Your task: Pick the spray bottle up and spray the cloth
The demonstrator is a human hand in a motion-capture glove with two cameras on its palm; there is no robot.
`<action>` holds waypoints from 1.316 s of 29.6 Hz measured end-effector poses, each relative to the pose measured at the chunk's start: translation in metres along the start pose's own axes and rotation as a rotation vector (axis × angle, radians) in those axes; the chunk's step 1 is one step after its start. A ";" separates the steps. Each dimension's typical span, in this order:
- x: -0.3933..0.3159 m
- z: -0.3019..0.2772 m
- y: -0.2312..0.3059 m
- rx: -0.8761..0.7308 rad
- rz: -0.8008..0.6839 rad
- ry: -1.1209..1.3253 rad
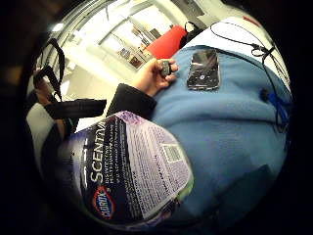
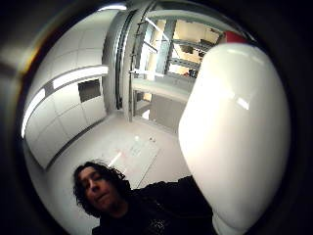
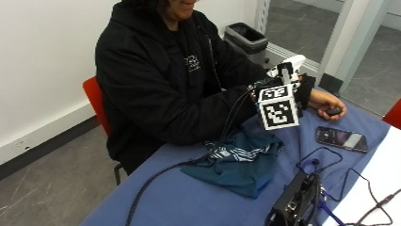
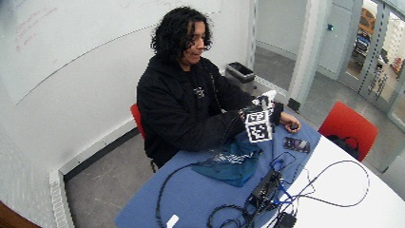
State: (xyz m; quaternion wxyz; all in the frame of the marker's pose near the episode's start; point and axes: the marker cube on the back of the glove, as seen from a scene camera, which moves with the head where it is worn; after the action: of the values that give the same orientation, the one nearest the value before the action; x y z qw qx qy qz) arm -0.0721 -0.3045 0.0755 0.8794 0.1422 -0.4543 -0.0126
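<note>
Right, your gloved right hand (image 3: pixel 300 92) grips the Clorox Scentiva spray bottle (image 1: pixel 129 171) above the desk, teal cloth (image 3: pixel 241 160) rumpled near the desk's edge below, bare hand (image 3: pixel 325 104) apart beside a phone (image 3: pixel 341 139).

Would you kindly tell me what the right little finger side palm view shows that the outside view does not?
Only the palm view shows the spray bottle's printed purple label. Only the outside view shows the teal cloth on the table, the bottle's white trigger head, the gloved right hand and the bin. Both show the phone and the bare hand holding a small dark object.
</note>
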 end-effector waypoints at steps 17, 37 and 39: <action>0.011 -0.021 0.023 -0.236 0.108 0.033; -0.055 -0.119 0.111 -0.399 0.210 0.910; -0.060 -0.124 0.115 -0.407 0.210 0.962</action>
State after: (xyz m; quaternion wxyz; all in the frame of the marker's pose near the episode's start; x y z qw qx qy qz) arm -0.0201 -0.1558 -0.0101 0.9947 -0.0878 0.0001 0.0543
